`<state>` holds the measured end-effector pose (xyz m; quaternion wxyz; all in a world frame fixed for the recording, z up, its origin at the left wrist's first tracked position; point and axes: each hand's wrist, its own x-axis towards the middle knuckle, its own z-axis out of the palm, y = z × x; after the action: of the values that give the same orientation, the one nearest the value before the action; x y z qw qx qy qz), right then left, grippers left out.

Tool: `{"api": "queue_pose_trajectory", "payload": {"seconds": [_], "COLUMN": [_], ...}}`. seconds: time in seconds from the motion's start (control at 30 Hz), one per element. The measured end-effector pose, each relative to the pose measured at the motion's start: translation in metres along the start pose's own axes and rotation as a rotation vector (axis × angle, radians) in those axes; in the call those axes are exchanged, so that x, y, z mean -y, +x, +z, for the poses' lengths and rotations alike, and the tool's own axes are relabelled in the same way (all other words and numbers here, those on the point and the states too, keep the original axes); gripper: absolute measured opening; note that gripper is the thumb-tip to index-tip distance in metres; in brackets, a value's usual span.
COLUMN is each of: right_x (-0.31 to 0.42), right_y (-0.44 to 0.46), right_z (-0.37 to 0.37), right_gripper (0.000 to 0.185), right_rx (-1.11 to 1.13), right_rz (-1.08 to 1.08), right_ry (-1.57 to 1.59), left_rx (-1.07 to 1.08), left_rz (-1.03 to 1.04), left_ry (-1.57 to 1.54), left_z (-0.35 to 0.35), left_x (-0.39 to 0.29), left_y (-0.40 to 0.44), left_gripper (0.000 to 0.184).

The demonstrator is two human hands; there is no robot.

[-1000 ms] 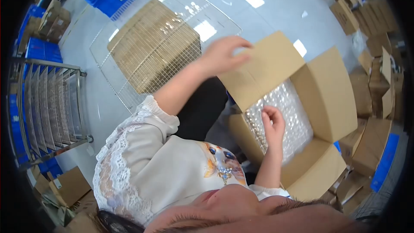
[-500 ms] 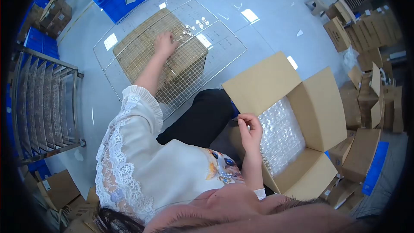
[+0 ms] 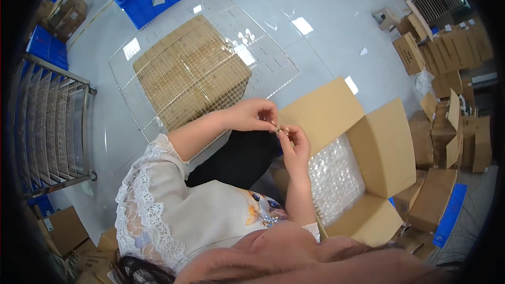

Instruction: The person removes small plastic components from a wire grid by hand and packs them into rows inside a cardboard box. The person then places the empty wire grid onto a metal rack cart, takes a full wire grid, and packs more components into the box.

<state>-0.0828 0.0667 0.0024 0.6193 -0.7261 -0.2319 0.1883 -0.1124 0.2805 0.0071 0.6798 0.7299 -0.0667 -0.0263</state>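
Observation:
My left hand (image 3: 253, 115) and my right hand (image 3: 296, 150) meet in front of my body, over my black-trousered leg. Thumb and fingers of each hand are pinched together at a tiny shiny piece (image 3: 278, 129), too small to identify. Beyond them lies a wire mesh rack (image 3: 263, 81), resting on a cardboard box (image 3: 184, 58). Several small shiny pieces (image 3: 246, 37) sit in a cluster on the far right part of the mesh. Beside my right hand stands an open carton (image 3: 381, 147) with clear bubble wrap (image 3: 336, 173) inside.
Blue plastic crates (image 3: 150, 0) stand past the rack. A metal rack trolley (image 3: 52, 126) is at the left. Stacked cardboard boxes (image 3: 457, 47) line the right side, with more cartons (image 3: 63, 229) at the lower left.
My left hand has come back from the mesh rack to my right hand. Both hands now pinch at the tiny piece together. The view has shifted slightly.

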Motion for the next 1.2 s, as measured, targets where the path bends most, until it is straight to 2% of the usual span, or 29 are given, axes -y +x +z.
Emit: {"api": "queue_pose_trajectory", "payload": {"seconds": [0.07,0.13,0.17,0.23,0.3,0.33,0.4,0.6,0.77,0.9,0.97,1.0,1.1,1.17,1.2], "right_x": [-0.014,-0.014,-0.012,-0.005,-0.008,-0.010,-0.012,-0.008,-0.009,0.000,0.000,-0.001,0.009,0.033,0.042], "right_y": [-0.002,-0.008,-0.011,-0.019,-0.027,-0.032,-0.039,-0.053,-0.057,-0.062,-0.067,-0.069,-0.077,-0.076,-0.074], "right_z": [0.000,-0.002,-0.005,-0.011,-0.017,-0.021,-0.026,-0.029,-0.033,-0.030,-0.037,-0.043,-0.051,-0.052,-0.055], "right_gripper": [0.016,0.017,0.017,0.018,0.020,0.020,0.021,0.022,0.025,0.023,0.022,0.021,0.018,0.017,0.019], "right_rx": [-0.096,-0.130,-0.123,-0.171,-0.196,-0.196,-0.167,-0.179,-0.153,-0.210,-0.213,-0.208,-0.247,-0.301,-0.293], "right_rz": [0.037,0.064,0.042,0.152,0.180,0.167,0.141,0.234,0.198,0.140,0.138,0.140,0.119,0.086,-0.044], "right_ry": [0.080,0.133,0.140,0.193,0.221,0.223,0.158,0.219,0.216,0.317,0.303,0.284,0.287,0.330,0.373], "left_rx": [0.064,-0.340,-0.570,-0.837,-0.852,-0.861,-0.571,-0.570,-0.681,-0.831,-0.929,-0.847,-0.501,-0.292,-0.163], "left_rz": [-0.052,-0.295,-0.271,-0.278,-0.445,-0.434,-0.625,-0.665,-0.576,-0.427,-0.196,-0.251,-0.081,-0.113,-0.102], "left_ry": [-0.072,0.361,0.591,0.927,1.227,1.230,1.314,1.301,1.307,1.029,0.482,0.063,-0.507,-0.597,-0.660], "left_z": [-0.018,-0.056,-0.080,-0.137,-0.163,-0.167,-0.175,-0.185,-0.170,-0.151,-0.139,-0.113,-0.036,0.023,0.048], "left_x": [-0.003,-0.006,0.008,0.059,0.092,0.093,0.097,0.109,0.098,0.093,0.110,0.066,0.016,-0.018,-0.028], "left_y": [0.007,0.029,0.043,0.063,0.073,0.072,0.070,0.073,0.080,0.081,0.086,0.080,0.062,0.047,0.041], "left_gripper": [0.011,0.018,0.027,0.034,0.038,0.038,0.039,0.038,0.038,0.041,0.044,0.046,0.049,0.039,0.033]}}
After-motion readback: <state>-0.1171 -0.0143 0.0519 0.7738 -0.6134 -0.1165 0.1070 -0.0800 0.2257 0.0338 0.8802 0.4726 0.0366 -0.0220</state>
